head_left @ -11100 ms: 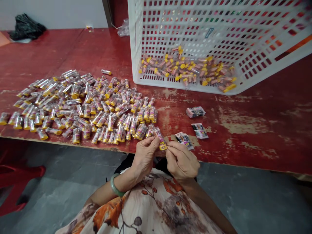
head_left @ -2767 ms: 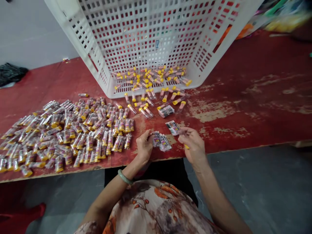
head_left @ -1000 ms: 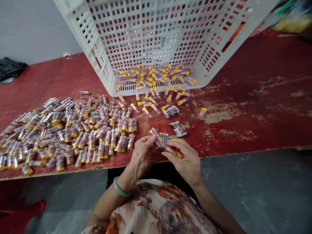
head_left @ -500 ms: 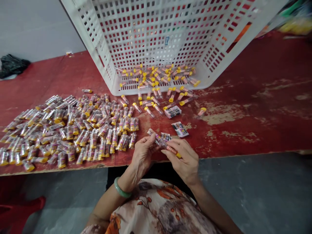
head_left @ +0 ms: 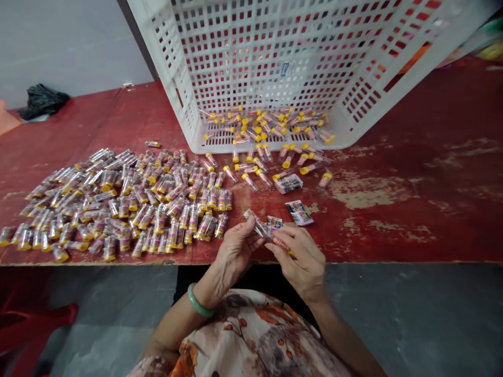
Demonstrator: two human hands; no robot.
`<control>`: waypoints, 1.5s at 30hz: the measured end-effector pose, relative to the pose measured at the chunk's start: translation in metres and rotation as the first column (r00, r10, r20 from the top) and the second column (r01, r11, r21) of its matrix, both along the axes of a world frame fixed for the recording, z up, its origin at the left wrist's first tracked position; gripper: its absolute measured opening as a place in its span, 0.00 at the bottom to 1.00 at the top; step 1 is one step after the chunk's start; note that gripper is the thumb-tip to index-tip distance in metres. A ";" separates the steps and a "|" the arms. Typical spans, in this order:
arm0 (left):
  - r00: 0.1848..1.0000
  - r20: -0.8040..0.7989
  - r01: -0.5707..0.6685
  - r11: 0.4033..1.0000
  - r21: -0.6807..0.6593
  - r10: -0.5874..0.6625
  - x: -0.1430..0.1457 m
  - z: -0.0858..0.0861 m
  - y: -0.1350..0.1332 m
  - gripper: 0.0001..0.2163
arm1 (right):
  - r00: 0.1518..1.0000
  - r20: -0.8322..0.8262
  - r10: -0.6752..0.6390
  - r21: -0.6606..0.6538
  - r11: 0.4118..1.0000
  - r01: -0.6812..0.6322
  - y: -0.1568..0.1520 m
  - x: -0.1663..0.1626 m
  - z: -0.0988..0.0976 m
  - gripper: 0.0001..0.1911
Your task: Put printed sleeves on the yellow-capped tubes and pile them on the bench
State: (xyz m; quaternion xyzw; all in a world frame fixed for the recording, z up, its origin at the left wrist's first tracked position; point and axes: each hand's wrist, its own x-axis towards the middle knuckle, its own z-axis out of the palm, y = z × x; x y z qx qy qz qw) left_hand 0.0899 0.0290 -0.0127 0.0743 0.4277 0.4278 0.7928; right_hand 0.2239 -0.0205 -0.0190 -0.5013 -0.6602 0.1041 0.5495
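Both my hands meet over the near edge of the red table [head_left: 412,220]. My left hand [head_left: 236,248] pinches the open end of a small clear plastic tube [head_left: 259,226]. My right hand [head_left: 301,259] is closed round the tube's lower end, where a bit of its yellow cap shows. A small stack of printed paper labels [head_left: 275,223] lies just behind my fingers. A large spread of labelled, yellow-capped tubes [head_left: 129,196] covers the table to the left.
A big white plastic crate [head_left: 298,63] lies tilted on its side at the back, with several tubes [head_left: 267,125] inside and spilling out in front. Two more label stacks [head_left: 299,212] [head_left: 288,183] lie nearby. A black bag [head_left: 43,99] sits far left. A red stool [head_left: 35,324] stands below.
My hands have stayed together on the tube over the last second, shifting only slightly. Earlier they were apart, the left at the label stack and the right holding a tube.
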 end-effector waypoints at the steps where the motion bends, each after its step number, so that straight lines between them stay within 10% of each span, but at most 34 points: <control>1: 1.000 -0.007 0.004 1.000 0.012 -0.004 0.000 0.000 0.000 0.15 | 1.000 0.025 0.003 0.013 1.000 -0.004 0.000 -0.001 0.000 0.12; 17: 0.981 -0.127 -0.110 0.956 0.272 0.148 -0.012 0.000 -0.022 0.20 | 0.978 0.210 0.016 0.127 0.991 -0.043 0.005 -0.023 -0.002 0.14; 25: 0.981 -0.093 -0.147 0.964 0.222 0.171 -0.044 0.018 -0.020 0.19 | 0.932 0.205 0.300 0.026 0.950 -0.311 0.009 -0.026 0.017 0.15; 33: 0.994 -0.090 0.075 0.970 0.232 -0.055 -0.044 0.024 -0.032 0.16 | 0.986 0.081 0.144 0.048 0.988 -0.148 0.007 -0.031 0.009 0.18; 45: 0.985 -0.127 0.150 0.954 0.259 -0.120 -0.042 0.024 -0.035 0.15 | 0.954 0.010 0.299 0.007 0.954 -0.299 0.004 -0.019 0.010 0.15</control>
